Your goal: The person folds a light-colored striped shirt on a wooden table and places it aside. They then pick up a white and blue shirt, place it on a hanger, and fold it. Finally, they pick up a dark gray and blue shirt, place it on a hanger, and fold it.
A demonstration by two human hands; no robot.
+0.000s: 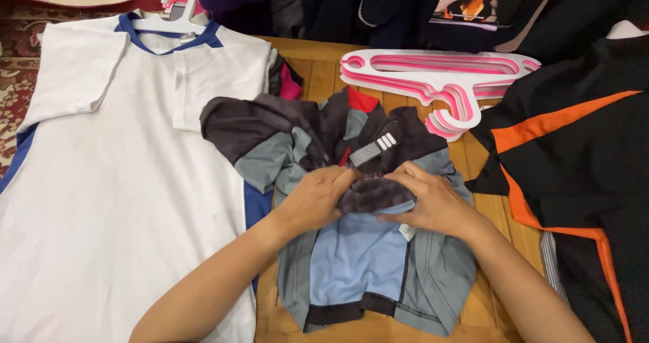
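A crumpled grey, black and light blue sports shirt [368, 268] lies in the middle of a wooden table [318, 62]. My left hand [318, 197] and my right hand [433, 201] both grip a bunched dark fold of this shirt near its collar, fingers curled into the cloth. One dark sleeve of the shirt spreads out to the left, above my left hand. A small white label shows just under my right hand.
A white shirt with blue collar [115, 174] lies flat at left on a white and pink hanger [177, 11]. A stack of pink and white hangers [439, 82] sits at the back. A black shirt with orange stripes [574, 160] covers the right side. Dark clothes hang behind.
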